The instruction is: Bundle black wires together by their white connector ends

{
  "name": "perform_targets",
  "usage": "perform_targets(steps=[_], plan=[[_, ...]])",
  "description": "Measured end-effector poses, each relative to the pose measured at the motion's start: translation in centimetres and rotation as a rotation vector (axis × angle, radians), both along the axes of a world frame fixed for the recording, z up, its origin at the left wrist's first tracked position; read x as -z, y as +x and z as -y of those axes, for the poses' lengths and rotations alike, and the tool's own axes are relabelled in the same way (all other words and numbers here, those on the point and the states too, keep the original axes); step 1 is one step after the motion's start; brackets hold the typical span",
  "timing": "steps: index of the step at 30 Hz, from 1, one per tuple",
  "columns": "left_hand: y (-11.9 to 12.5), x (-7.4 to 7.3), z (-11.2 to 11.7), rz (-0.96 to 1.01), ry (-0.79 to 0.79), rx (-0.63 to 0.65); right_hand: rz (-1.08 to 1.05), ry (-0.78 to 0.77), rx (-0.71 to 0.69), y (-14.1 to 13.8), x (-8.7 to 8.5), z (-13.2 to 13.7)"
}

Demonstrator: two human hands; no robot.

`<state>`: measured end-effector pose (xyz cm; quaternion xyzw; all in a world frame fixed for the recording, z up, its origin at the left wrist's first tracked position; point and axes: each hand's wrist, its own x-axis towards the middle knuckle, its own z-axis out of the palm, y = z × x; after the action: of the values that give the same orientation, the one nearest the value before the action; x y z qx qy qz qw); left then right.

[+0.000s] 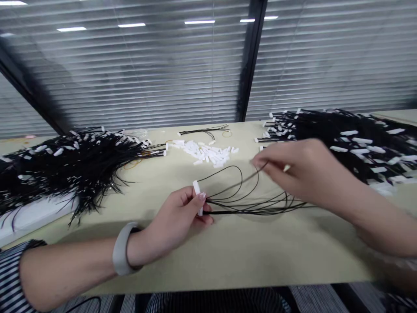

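Between the thumb and fingers of my left hand (182, 211) is a white plastic connector (196, 188), held tilted near the middle of the table. Several thin black wires (250, 209) run from it to the right, some bowed up in loops. My right hand (293, 167) is raised above the wires to the right, slightly blurred, its thumb and forefinger pinched on one black wire. The far ends of the other wires pass behind my right wrist.
Loose white connectors (211, 154) lie piled at mid-table. A big heap of black wire harnesses (81, 161) is at left, partly over a white box (39, 217); another heap (325, 134) is at right. A small wire bundle (205, 130) lies behind. Window blinds (156, 78) border the back.
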<state>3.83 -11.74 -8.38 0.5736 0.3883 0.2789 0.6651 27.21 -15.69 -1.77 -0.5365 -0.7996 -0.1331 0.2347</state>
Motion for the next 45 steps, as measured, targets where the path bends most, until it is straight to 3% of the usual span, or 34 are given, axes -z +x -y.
perform_targets(steps=[2, 3, 6, 8, 11, 13, 16, 18, 22, 25, 31, 45], plan=[[0.0, 0.0, 0.0, 0.007, -0.010, 0.004, 0.162, 0.328, 0.295, 1.2, -0.3, -0.2], [0.0, -0.1, 0.0, 0.012, -0.017, 0.003, 0.235, 0.402, 0.408, 1.8, -0.4, -0.3], [0.1, -0.2, 0.1, 0.014, -0.027, 0.004, 0.292, 0.416, 0.620, 3.0, -0.7, -0.6], [0.1, -0.2, 0.1, 0.015, -0.020, 0.002, 0.093, 0.333, 0.553, 3.0, -0.7, -0.7], [0.0, -0.1, 0.1, 0.028, -0.014, 0.006, -0.604, 0.172, 0.176, 2.1, -0.9, -0.7], [0.0, 0.1, 0.0, 0.041, -0.016, 0.019, -1.014, 0.150, -0.028, 1.4, -1.3, -0.4], [-0.1, 0.4, -0.2, 0.069, -0.033, 0.043, -1.214, 0.278, -0.037, 0.1, -1.5, 0.4], [-0.1, 0.5, -0.2, 0.083, -0.042, 0.056, -1.142, 0.288, -0.025, -0.9, -1.1, 1.0], [0.0, 0.3, 0.1, 0.033, 0.005, 0.083, -0.634, -0.024, -0.188, -3.3, 1.1, 1.6], [0.0, -0.1, 0.4, -0.023, 0.078, 0.138, -0.351, -0.165, -0.216, -4.6, 2.5, 1.3], [0.0, -0.2, 0.6, -0.057, 0.226, 0.203, -0.302, -0.216, -0.190, -5.3, 3.6, 1.0], [-0.2, -0.2, 0.9, -0.209, 0.425, 0.242, -0.272, -0.287, -0.143, -5.5, 3.7, 0.9]])
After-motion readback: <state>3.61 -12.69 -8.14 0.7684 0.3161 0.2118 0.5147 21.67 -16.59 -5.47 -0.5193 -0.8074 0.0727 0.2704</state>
